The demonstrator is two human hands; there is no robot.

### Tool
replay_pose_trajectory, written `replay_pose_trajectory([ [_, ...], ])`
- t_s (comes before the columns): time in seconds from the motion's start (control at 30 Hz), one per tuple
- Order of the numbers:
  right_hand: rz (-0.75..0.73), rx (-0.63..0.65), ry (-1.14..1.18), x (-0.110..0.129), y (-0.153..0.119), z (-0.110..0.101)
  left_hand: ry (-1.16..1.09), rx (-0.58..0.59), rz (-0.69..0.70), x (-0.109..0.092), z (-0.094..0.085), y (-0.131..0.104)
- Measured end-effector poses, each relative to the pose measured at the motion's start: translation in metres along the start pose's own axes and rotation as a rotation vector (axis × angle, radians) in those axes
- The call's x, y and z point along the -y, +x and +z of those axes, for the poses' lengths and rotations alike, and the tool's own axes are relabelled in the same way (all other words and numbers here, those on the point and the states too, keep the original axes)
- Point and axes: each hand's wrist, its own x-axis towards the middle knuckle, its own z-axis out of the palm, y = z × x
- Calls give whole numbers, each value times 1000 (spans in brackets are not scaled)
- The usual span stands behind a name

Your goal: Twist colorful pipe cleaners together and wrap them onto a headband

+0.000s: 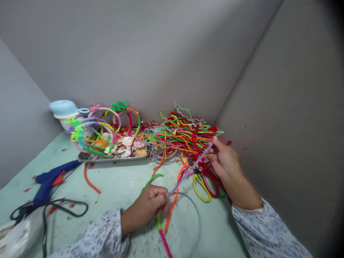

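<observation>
My left hand (150, 205), low in the middle of the view, is closed on a grey wire hoop (200, 222). Part of the hoop is wrapped in green and magenta pipe cleaner (164, 242). A purple pipe cleaner (191, 170) runs taut from the left fingers up to my right hand (224, 161), which pinches its far end between thumb and fingers. From behind the left hand a green fuzzy end (150, 181) sticks out. Beside that hand, an orange pipe cleaner (174, 208) lies on the table. How the purple one meets the hoop is hidden by the left fingers.
Behind my hands lies a heap of colourful pipe cleaners (177, 132), with scissors (201, 193) in front. Grey wire coils (166, 161) rest beside a metal tray (115, 159) of shells and wrapped headbands (107, 123). A blue glue gun (47, 182) and a light-blue-lidded container (64, 108) are left.
</observation>
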Motion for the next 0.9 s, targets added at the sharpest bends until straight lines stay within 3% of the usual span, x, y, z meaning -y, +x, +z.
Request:
replay_pose_trajectory([
  [0.1, 99, 22, -28, -2, 3, -2, -58, 73, -19, 3, -5, 4],
  [0.27, 81, 15, -24, 2, 2, -2, -163, 102, -1, 6, -7, 8],
  [0.5, 99, 50, -29, 4, -3, 4, -335, 37, 2, 7, -4, 10],
  [0.67, 122, 142, -36, 2, -10, 8, -379, -26, 3, 11, -4, 13],
  [0.9, 122, 196, -31, -7, -11, 8, -283, -44, -26, 10, -3, 13],
])
